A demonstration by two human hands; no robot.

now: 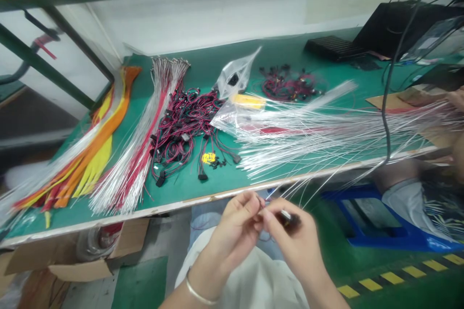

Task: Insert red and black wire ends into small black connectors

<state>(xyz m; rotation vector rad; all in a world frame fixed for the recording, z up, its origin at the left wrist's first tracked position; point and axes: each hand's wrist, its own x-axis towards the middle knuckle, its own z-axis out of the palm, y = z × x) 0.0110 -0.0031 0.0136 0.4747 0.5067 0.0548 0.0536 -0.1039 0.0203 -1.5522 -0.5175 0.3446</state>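
Observation:
My left hand (235, 231) and my right hand (295, 239) meet over my lap, just in front of the table edge. Both are closed, with their fingertips pinching a thin dark red wire (261, 203). A black piece with a pale patch (290, 219), blurred and perhaps a connector, sits against the fingers of my right hand. On the table beyond lies a tangle of red and black wires (192, 111) with black connectors. Near the edge are small yellow pieces (209, 157) and a scatter of tiny black pieces (219, 163).
Bundles of orange and yellow wires (116, 125) and white and red wires (155, 106) lie left on the green table (203, 67). Loose white wires (308, 140) spread rightward towards another person's blurred hand (456, 99). A dark cable (389, 82) hangs in front. A blue stool (373, 222) stands right.

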